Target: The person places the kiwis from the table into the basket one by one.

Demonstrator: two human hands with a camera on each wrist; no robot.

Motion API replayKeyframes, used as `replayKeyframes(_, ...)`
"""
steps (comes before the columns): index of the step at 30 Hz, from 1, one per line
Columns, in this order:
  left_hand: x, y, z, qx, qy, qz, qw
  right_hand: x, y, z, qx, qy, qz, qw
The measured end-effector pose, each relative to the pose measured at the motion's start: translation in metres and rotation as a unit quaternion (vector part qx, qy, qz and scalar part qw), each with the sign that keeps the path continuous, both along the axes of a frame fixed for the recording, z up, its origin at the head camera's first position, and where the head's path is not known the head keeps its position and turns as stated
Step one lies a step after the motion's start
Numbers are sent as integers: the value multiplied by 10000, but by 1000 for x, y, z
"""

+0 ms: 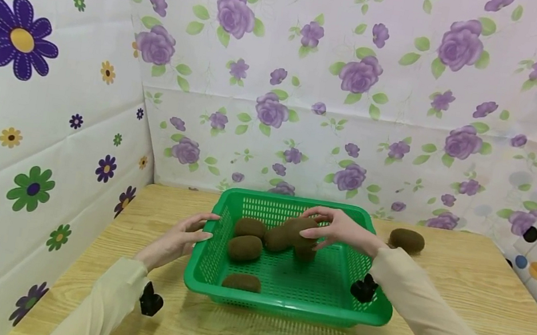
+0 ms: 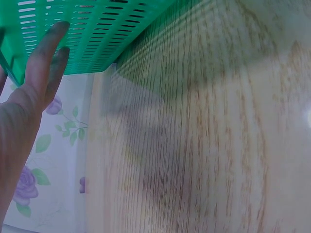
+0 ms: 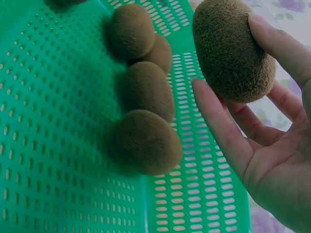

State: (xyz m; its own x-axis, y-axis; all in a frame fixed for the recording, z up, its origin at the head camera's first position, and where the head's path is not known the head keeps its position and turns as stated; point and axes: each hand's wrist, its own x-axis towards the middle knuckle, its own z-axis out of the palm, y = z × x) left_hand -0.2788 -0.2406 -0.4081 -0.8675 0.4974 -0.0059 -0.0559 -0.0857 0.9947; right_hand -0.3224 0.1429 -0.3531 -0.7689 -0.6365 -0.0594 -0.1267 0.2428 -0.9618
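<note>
Above the back of the green plastic basket (image 1: 284,305), my right hand (image 1: 346,231) holds a brown fuzzy kiwi (image 3: 231,51) between thumb and fingers. In the right wrist view this fruit is lifted clear of the kiwis under it. My left hand (image 1: 172,244) is at the basket's left rim; in the left wrist view some of its fingers (image 2: 41,63) lie along the outside of the slotted wall. Several kiwis lie in the basket, among them one kiwi (image 1: 244,248) at the left and another kiwi (image 1: 242,282) by the front wall.
A single kiwi (image 1: 407,240) lies on the wooden table (image 1: 457,300), right of the basket. Flower-patterned sheets (image 1: 272,145) hang behind the table and along its left side. Each sleeve has a small black piece on it near the wrist.
</note>
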Motion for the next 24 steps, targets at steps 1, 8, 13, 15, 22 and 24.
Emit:
replayKeyframes(1, 0, 0, 0, -6, 1, 9, 10000, 0, -3, -2, 61, 0, -3, 10000)
replayKeyframes(8, 1, 0, 1, -122, 7, 47, 9999, -5, -20, -15, 365, 179, -19, 9992)
replayKeyframes(13, 0, 0, 1, -74, 15, 23, 10000, -4, -28, -21, 383, 92, 128, 9991)
replayKeyframes(15, 0, 0, 1, -114, -7, 59, 9999, -4, -31, -23, 427, 107, 174, 9989)
replayKeyframes(22, 0, -1, 0, -252, -46, 118, 9996, -4, -40, -31, 524, 115, 415, 9977)
replayKeyframes(24, 0, -1, 0, -245, -55, 133, 9996, -4, -42, -34, 517, 96, 493, 9974)
